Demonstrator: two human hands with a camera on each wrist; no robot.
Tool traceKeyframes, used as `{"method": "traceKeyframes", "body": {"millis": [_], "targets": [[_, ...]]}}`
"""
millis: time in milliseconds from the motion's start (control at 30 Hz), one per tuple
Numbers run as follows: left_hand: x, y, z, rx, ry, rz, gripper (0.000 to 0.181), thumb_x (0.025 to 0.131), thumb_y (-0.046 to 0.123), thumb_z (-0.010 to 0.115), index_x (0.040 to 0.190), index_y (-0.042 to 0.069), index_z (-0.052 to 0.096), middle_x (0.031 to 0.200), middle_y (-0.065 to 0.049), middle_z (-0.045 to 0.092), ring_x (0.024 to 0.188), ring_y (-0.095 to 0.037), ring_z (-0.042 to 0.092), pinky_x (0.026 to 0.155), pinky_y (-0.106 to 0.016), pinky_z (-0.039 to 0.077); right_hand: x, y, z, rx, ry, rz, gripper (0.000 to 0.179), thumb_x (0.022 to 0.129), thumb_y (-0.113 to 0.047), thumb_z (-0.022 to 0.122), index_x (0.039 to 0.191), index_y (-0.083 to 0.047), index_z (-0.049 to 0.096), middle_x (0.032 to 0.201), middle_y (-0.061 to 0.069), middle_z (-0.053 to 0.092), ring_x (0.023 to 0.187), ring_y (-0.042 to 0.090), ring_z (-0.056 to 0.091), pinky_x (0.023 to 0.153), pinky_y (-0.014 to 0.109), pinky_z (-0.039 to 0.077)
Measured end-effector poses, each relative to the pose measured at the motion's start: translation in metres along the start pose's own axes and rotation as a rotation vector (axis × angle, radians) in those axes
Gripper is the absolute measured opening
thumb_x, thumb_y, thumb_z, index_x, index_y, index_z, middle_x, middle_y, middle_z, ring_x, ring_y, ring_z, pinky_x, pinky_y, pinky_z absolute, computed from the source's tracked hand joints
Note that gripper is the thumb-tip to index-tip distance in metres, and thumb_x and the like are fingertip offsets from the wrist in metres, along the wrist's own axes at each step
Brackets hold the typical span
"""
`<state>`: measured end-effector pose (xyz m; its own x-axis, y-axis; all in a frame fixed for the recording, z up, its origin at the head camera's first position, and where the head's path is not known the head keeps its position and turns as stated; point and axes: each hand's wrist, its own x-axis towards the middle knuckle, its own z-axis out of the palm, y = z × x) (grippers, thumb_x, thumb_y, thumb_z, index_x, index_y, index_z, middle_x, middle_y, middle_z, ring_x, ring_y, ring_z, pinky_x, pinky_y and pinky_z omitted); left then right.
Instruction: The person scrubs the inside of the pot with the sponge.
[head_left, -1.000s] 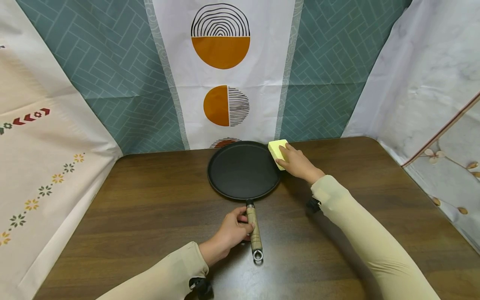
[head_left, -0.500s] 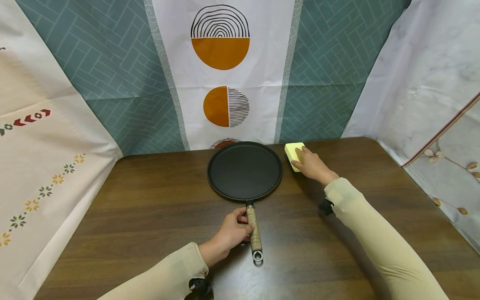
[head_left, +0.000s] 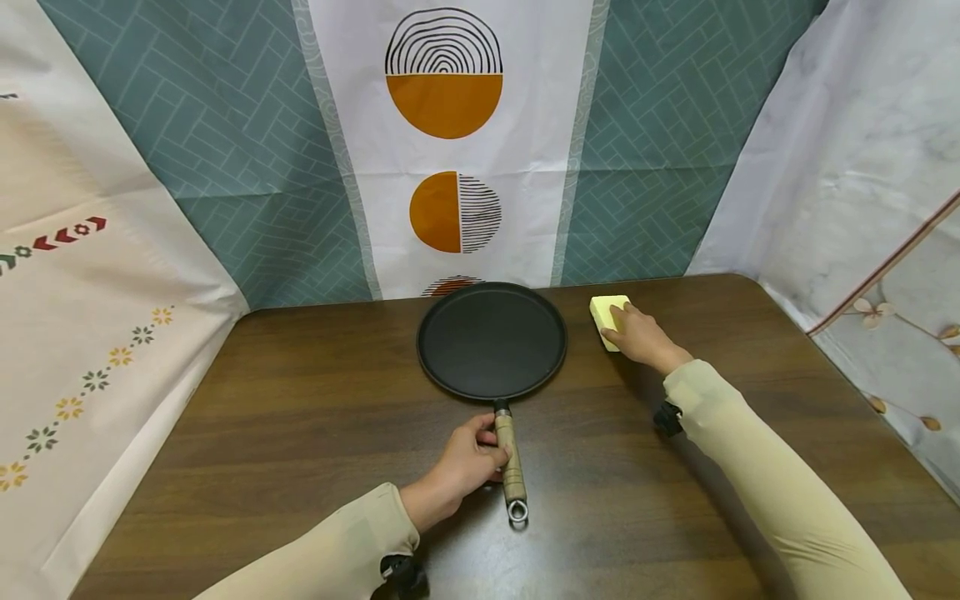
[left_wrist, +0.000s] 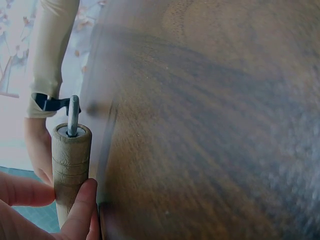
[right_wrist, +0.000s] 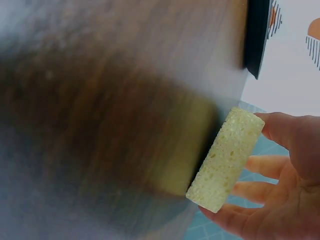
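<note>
A round black flat pan [head_left: 491, 342] lies toward the back of the wooden table. Its wooden handle [head_left: 514, 482], ending in a metal hanging ring [head_left: 517, 512], points to the front. My left hand [head_left: 456, 467] grips this handle from the left, thumb and fingertips on either side of it. To the right of the pan, my right hand [head_left: 647, 337] holds a yellow rectangular sponge [head_left: 602, 313] close over the tabletop. In the right wrist view the porous sponge [right_wrist: 225, 160] sits between the thumb and the fingers, with its long edge right at the table surface.
Brown wooden table [head_left: 300, 400] all around the pan. A teal patterned cloth [head_left: 225, 150] with a white printed panel hangs behind its back edge. Light cloths drape at the left [head_left: 112, 333] and right [head_left: 862, 167] sides.
My right hand has carried the sponge rightward off the pan's right rim, and slightly nearer. The left hand and the pan have stayed in place.
</note>
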<state>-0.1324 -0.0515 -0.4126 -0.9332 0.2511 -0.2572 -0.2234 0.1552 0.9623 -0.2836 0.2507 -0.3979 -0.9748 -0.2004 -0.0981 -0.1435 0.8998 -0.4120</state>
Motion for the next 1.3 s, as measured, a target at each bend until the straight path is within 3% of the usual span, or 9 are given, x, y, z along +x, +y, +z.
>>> {"method": "traceKeyframes", "body": {"millis": [167,700,933,1167,1300], "targets": [[0.0,0.0,0.001,-0.004,0.002,-0.005,0.062,0.086,-0.008,0.061,0.14,-0.014,0.031,0.107,-0.02,0.046,0.079,-0.019,0.057,0.065,-0.037,0.059,-0.002,0.001,0.0,-0.009,0.002,-0.008,0.061,0.102,-0.023,0.046,0.145,0.014,0.023,0.146,0.042,0.012,0.127,0.065,0.019,0.106,0.072,0.02],[0.0,0.0,0.001,0.007,-0.002,-0.011,0.062,0.087,-0.008,0.061,0.14,-0.014,0.03,0.108,-0.02,0.046,0.078,-0.019,0.058,0.066,-0.037,0.059,0.002,-0.003,0.009,-0.05,0.044,0.03,0.061,0.1,-0.023,0.05,0.144,0.013,0.026,0.146,0.042,0.014,0.117,0.066,0.032,0.099,0.068,0.036],[0.003,0.002,-0.001,0.048,-0.061,0.024,0.058,0.086,-0.009,0.059,0.136,-0.018,0.029,0.102,-0.02,0.046,0.074,-0.019,0.058,0.063,-0.036,0.06,0.002,-0.003,0.01,-0.059,0.065,0.044,0.064,0.1,-0.026,0.05,0.145,0.012,0.026,0.146,0.041,0.017,0.115,0.063,0.034,0.094,0.068,0.039],[0.019,0.015,-0.019,0.125,-0.163,-0.062,0.064,0.088,-0.003,0.054,0.139,-0.019,0.019,0.102,-0.022,0.054,0.079,-0.025,0.06,0.069,-0.038,0.06,0.0,-0.007,0.005,-0.021,0.109,0.05,0.064,0.101,-0.028,0.046,0.147,0.01,0.022,0.149,0.038,0.017,0.128,0.06,0.025,0.1,0.071,0.031],[0.03,0.028,-0.041,0.195,-0.122,-0.073,0.058,0.092,0.003,0.054,0.139,-0.016,0.026,0.106,-0.023,0.058,0.087,-0.028,0.059,0.073,-0.037,0.059,-0.006,-0.013,-0.001,0.024,0.176,0.01,0.061,0.101,-0.024,0.046,0.146,0.011,0.023,0.146,0.037,0.024,0.128,0.059,0.025,0.103,0.07,0.029]]}}
